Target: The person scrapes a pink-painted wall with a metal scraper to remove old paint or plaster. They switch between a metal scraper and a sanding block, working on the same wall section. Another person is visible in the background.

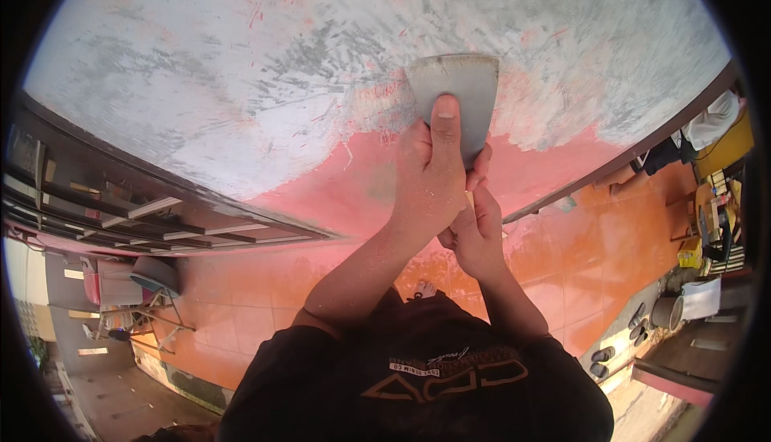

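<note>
A wide metal scraper (pixel 473 89) is held blade up before a wall (pixel 295 177) with pink paint and patchy grey-white areas. My left hand (pixel 437 159) is shut on the scraper, its thumb lying flat along the blade and its fingers curled behind. Lower down, my right hand (pixel 479 231) grips the handle, which is mostly hidden by the fingers. The blade's broad edge lies over a scratched grey-white area; whether it touches the wall cannot be told. Pale dust specks my left hand and forearm.
A dark-framed window with bars (pixel 181 219) adjoins the wall at left. Orange tiles (pixel 542 285) bear pale dust. A basin (pixel 155 274) stands near a folding stand at left. At right are another person's legs (pixel 641 171), a wooden chair (pixel 703 213), a bucket (pixel 667 312) and sandals (pixel 602 354).
</note>
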A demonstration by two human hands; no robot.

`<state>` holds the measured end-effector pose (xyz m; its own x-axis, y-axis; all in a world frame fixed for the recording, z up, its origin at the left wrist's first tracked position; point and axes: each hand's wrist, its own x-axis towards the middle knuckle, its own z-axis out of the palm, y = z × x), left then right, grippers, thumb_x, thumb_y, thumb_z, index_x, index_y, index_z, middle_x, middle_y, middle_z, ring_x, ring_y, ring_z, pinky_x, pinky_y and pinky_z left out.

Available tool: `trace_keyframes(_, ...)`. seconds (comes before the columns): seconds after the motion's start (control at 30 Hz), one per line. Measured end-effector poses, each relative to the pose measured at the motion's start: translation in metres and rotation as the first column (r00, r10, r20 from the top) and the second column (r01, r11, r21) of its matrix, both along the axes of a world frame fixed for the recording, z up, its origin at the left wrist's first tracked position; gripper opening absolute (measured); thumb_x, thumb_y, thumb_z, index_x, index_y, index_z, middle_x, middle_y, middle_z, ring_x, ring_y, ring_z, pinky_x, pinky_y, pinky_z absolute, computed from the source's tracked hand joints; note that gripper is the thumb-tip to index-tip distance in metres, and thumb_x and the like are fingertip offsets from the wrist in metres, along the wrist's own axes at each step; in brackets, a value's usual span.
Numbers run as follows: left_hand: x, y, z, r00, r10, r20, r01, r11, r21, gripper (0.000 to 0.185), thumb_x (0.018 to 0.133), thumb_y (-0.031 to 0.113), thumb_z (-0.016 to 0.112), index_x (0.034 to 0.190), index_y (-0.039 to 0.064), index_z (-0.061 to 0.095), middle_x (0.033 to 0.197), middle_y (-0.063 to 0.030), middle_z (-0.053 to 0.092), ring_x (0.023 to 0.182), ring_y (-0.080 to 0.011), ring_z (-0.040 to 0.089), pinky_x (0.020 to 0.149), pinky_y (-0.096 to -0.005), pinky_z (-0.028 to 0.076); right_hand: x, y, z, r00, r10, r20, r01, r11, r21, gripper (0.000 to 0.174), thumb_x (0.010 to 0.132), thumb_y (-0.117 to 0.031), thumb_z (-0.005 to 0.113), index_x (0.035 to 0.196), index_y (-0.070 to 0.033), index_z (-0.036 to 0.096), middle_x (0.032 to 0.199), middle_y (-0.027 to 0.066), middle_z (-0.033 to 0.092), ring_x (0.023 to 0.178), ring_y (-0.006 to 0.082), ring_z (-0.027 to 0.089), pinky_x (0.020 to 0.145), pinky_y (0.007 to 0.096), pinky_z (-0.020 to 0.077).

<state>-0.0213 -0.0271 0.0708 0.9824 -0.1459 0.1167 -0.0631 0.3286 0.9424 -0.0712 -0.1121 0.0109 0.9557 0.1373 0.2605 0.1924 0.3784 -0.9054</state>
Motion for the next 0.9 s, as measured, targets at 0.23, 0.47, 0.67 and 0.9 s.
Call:
trace_keyframes(0.23,-0.025,-0.007,-0.068,0.958,-0.054,-0.280,0.050,0.999,-0.020,0.055,0.101,0.056,0.037,0.081,0.006,0.047,0.060,-0.0039,0.052,0.045,-0.0081,0.043,0.048,-0.0257,0.043,-0.055,0.000,-0.052,0.896,-0.047,-0.442,0.056,0.998,0.006,0.030,0.104,-0.026,0.040,0.127,-0.005,0.043,0.060,-0.0050,0.040,0.042,0.0039,0.033,0.039,0.0208,0.0266)
trace_keyframes(0.47,-0.006,-0.004,-0.054,0.990,-0.049,-0.129,0.049,0.999,-0.003,0.057,0.101,0.056,0.037,0.082,0.004,0.050,0.060,-0.0041,0.052,0.045,-0.0079,0.044,0.047,-0.0248,0.041,-0.025,0.001,-0.041,0.953,-0.054,-0.297,0.057,0.998,0.001,0.022,0.103,-0.023,0.045,0.114,-0.003,0.045,0.070,-0.0024,0.050,0.050,0.0025,0.040,0.044,0.0189,0.0297)
trace_keyframes(0.67,-0.017,0.002,-0.005,0.998,-0.048,-0.033,0.047,0.998,-0.042,0.058,0.100,0.058,0.038,0.083,0.004,0.051,0.060,-0.0039,0.052,0.045,-0.0078,0.043,0.046,-0.0237,0.039,-0.027,-0.005,-0.015,0.986,0.018,-0.168,-0.018,1.000,0.004,0.024,0.104,-0.024,0.043,0.118,-0.005,0.044,0.064,-0.0029,0.045,0.046,0.0040,0.037,0.042,0.0195,0.0272)
trace_keyframes(0.9,-0.017,-0.002,-0.073,0.966,-0.048,-0.256,0.038,0.998,-0.042,0.055,0.100,0.056,0.039,0.085,0.005,0.050,0.060,-0.0034,0.051,0.045,-0.0078,0.043,0.049,-0.0248,0.042,-0.042,0.000,-0.056,0.871,-0.036,-0.490,0.017,0.999,-0.043,0.021,0.102,-0.017,0.044,0.117,-0.004,0.043,0.073,-0.0026,0.049,0.051,0.0018,0.041,0.045,0.0178,0.0301)
